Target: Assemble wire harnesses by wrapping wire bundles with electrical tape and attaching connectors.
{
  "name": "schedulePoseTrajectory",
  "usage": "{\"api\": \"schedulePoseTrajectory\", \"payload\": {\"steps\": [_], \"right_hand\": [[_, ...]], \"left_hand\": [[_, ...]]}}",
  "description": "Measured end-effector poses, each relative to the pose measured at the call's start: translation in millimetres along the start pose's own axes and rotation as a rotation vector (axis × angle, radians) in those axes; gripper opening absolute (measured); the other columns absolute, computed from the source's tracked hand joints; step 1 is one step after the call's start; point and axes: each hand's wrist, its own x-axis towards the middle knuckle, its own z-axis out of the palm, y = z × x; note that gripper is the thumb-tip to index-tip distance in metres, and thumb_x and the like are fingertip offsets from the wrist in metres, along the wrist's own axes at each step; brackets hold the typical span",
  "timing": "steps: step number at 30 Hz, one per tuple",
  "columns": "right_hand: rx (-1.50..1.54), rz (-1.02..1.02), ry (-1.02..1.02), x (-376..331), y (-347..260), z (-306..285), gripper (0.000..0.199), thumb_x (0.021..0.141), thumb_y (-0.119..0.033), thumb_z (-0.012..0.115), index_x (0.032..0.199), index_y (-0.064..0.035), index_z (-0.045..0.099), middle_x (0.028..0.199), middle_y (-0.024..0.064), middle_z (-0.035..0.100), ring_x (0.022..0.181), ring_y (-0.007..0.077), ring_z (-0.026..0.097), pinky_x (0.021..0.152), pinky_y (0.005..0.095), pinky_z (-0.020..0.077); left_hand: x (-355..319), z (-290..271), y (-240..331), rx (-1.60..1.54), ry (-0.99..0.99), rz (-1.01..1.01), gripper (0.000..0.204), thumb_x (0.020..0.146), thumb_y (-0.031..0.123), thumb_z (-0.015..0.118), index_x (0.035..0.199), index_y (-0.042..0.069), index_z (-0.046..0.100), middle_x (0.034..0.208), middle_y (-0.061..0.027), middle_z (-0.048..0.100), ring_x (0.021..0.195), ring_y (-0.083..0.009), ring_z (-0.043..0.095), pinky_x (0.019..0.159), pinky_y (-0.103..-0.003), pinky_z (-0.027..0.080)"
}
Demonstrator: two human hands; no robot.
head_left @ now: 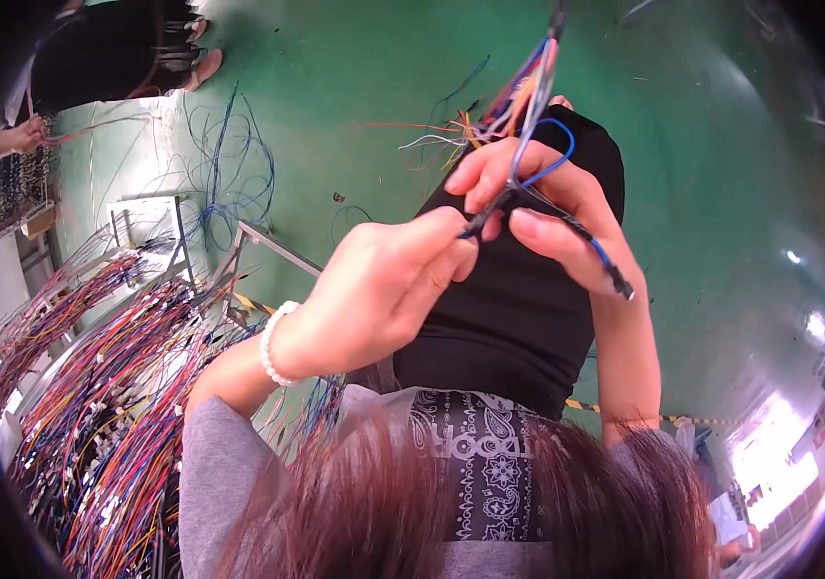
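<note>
A wiring harness [534, 96] of blue, white, orange and pink wires hangs in front of my body, its upper part running out at the top edge. Black wrapping [507, 201] covers the spot where it branches. My left hand [384, 280], with a white beaded bracelet [270, 343] at its wrist, pinches a dark end of the harness. Curled around the branching spot are the fingers and thumb of my right hand [572, 207]. A blue-and-black branch [598, 246] crosses that palm and ends in a small dark tip. A blue wire [567, 145] loops above the fingers.
Bundles of many-coloured wires [123, 386] lie heaped on a rack at the left. Beyond them stands a metal frame [277, 246], near loose blue wires [224, 164] on the green floor [335, 87]. Another person's hand [22, 137] shows at the upper left, holding a thin red wire.
</note>
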Motion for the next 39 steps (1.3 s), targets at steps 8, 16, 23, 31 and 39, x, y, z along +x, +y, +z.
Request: {"api": "schedulePoseTrajectory", "payload": {"steps": [8, 16, 23, 31, 39], "right_hand": [[-0.061, -0.037, 0.56, -38.0, -7.5, 53.7, 0.003, 0.084, 0.002, 0.06, 0.083, 0.0003, 0.062, 0.088, 0.0039, 0.061, 0.073, 0.0106, 0.056, 0.068, 0.0243, 0.043], [-0.62, -0.178, 0.683, -47.8, 22.6, 9.5, 0.032, 0.073, 0.002, 0.072, 0.1, -0.0036, 0.056, 0.091, 0.0025, 0.052, 0.076, 0.0072, 0.049, 0.064, 0.0203, 0.04], [0.317, -0.058, 0.839, -15.6, 32.6, 11.8, 0.064, 0.08, -0.01, 0.079, 0.131, -0.0032, 0.041, 0.102, 0.0038, 0.058, 0.083, 0.0087, 0.055, 0.07, 0.0249, 0.0469], [-0.447, -0.432, 0.646, 5.5, 12.8, 28.8, 0.023, 0.074, 0.002, 0.077, 0.093, -0.0004, 0.063, 0.092, 0.004, 0.065, 0.081, 0.015, 0.058, 0.077, 0.0275, 0.0458], [-0.597, -0.418, 0.763, 3.2, -0.7, 44.4, 0.01, 0.081, 0.002, 0.069, 0.088, 0.0017, 0.063, 0.084, 0.0035, 0.065, 0.076, 0.0107, 0.056, 0.068, 0.0237, 0.0466]], "left_hand": [[3.0, 2.1, 6.9, 0.017, -0.001, 0.105, 0.012, 0.094, 0.005, 0.05, 0.083, 0.0, 0.048, 0.061, -0.0161, 0.048, 0.053, -0.0328, 0.05, 0.051, -0.036, 0.04], [5.5, 2.5, 26.2, -0.102, -0.186, -0.053, 0.02, 0.1, 0.01, 0.044, 0.085, -0.002, 0.05, 0.065, -0.0065, 0.047, 0.058, -0.0147, 0.04, 0.056, -0.03, 0.036], [-1.4, 2.2, 41.7, -0.189, -0.202, 0.0, 0.021, 0.1, 0.01, 0.042, 0.084, -0.001, 0.05, 0.065, -0.0068, 0.046, 0.057, -0.015, 0.041, 0.055, -0.03, 0.036], [-7.2, 6.1, 38.2, -0.172, -0.106, 0.098, 0.019, 0.099, 0.008, 0.044, 0.082, 0.0, 0.049, 0.057, -0.0085, 0.041, 0.047, -0.0194, 0.039, 0.049, -0.033, 0.033], [-17.8, 1.9, 39.0, -0.114, -0.001, 0.189, 0.021, 0.1, 0.011, 0.044, 0.082, 0.001, 0.049, 0.06, -0.0078, 0.043, 0.052, -0.0157, 0.039, 0.051, -0.031, 0.035]]}}
